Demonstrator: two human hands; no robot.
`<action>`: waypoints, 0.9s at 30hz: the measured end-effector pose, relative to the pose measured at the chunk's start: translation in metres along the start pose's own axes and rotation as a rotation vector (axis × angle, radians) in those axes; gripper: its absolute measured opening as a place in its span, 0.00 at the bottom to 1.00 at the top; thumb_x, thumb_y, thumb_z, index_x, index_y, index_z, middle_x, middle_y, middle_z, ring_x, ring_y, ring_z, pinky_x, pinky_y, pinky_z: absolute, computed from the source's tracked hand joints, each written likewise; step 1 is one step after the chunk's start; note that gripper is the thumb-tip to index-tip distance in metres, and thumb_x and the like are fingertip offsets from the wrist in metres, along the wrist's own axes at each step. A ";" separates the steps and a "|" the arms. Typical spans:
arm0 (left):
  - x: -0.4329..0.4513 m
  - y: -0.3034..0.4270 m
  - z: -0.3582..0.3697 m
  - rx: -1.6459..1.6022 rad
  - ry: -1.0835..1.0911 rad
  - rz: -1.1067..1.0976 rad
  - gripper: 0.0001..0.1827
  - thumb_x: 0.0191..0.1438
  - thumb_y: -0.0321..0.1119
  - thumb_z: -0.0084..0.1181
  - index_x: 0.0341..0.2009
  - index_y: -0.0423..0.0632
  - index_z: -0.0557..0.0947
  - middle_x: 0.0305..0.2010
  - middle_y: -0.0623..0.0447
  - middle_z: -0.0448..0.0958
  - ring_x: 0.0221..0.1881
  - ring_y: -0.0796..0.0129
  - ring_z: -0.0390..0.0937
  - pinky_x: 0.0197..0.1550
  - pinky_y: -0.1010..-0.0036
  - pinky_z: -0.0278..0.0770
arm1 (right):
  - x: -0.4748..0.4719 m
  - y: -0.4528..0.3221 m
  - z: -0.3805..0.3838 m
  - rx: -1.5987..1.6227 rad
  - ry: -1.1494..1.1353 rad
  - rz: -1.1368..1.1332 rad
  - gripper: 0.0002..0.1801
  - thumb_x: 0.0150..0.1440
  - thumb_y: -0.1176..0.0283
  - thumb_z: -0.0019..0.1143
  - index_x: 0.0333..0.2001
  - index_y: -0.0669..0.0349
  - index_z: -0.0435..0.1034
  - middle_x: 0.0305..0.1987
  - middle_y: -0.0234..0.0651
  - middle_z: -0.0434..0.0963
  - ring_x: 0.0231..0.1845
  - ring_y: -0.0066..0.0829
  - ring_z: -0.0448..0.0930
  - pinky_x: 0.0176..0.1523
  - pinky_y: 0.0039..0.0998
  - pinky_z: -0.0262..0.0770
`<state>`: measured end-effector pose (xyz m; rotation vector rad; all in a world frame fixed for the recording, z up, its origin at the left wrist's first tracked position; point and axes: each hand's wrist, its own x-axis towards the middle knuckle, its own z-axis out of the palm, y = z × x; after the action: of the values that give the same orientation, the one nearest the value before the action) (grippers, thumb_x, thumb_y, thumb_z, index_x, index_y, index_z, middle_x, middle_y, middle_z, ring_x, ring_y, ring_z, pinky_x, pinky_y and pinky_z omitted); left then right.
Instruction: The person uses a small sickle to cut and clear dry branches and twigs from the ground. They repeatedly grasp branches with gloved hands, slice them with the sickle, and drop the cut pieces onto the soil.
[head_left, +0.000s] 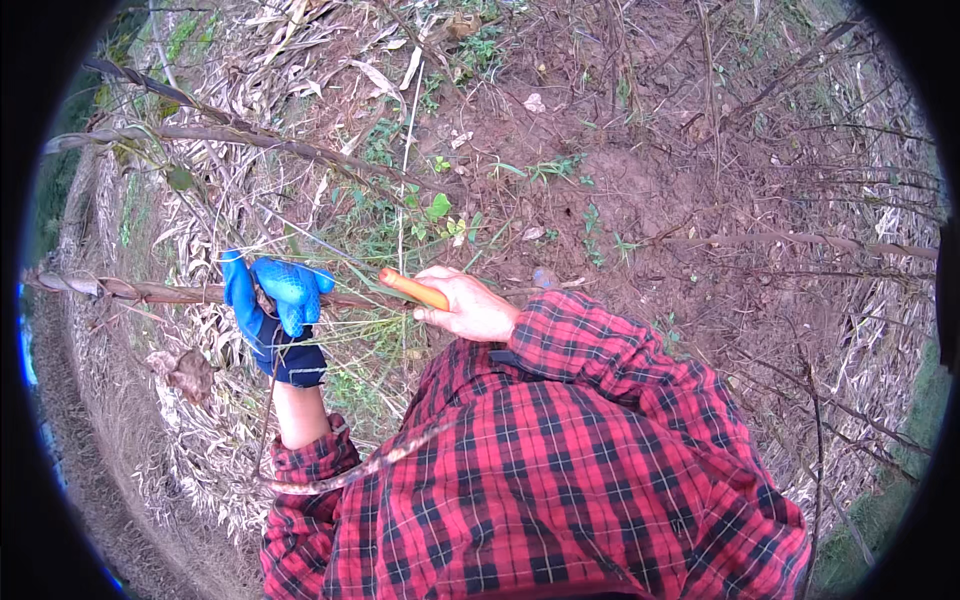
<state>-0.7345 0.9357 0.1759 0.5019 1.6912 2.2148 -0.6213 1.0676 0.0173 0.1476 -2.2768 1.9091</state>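
My left hand (281, 296), in a blue coated glove with a dark cuff, is closed around a brown wooden pole (161, 292) that runs across the view. Thin green and dry stems (360, 330) cross the pole close to the glove. A thin brown twig (271, 394) hangs over my left wrist. Bare and to the right, my right hand (472, 304) grips an orange handle (412, 289). Stems cover the area past the handle's end, so the kind of tool cannot be told.
Two more twisted poles or vines (247, 139) slant in from the upper left. Dry maize-like leaves (195, 450) litter the ground at left. Reddish soil (630, 180) with small weeds (555, 166) lies ahead. A spotted branch (360, 472) arches before my plaid shirt; bare stems (817, 420) stand at right.
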 end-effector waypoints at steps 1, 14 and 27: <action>0.005 -0.011 -0.010 0.017 -0.022 0.021 0.31 0.62 0.51 0.27 0.11 0.51 0.67 0.04 0.58 0.57 0.07 0.69 0.55 0.27 0.71 0.68 | -0.008 0.013 -0.009 -0.100 0.058 -0.010 0.20 0.50 0.64 0.56 0.46 0.60 0.67 0.40 0.42 0.72 0.42 0.41 0.73 0.46 0.37 0.69; 0.017 -0.038 -0.041 0.006 0.166 -0.110 0.32 0.61 0.53 0.32 0.24 0.40 0.79 0.07 0.59 0.59 0.11 0.70 0.58 0.29 0.67 0.73 | -0.112 0.165 -0.084 -0.646 -0.223 0.783 0.15 0.48 0.62 0.54 0.40 0.52 0.72 0.32 0.45 0.77 0.35 0.45 0.78 0.40 0.41 0.73; 0.006 -0.062 -0.086 0.007 0.139 -0.165 0.37 0.61 0.56 0.27 0.30 0.35 0.80 0.08 0.59 0.61 0.13 0.69 0.61 0.32 0.67 0.74 | -0.297 0.178 -0.219 -0.958 -0.020 1.279 0.18 0.47 0.58 0.58 0.41 0.52 0.73 0.37 0.43 0.77 0.41 0.41 0.78 0.46 0.36 0.74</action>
<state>-0.7768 0.8807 0.0959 0.2050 1.7402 2.1692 -0.3482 1.3049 -0.1748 -1.6944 -3.2698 0.6486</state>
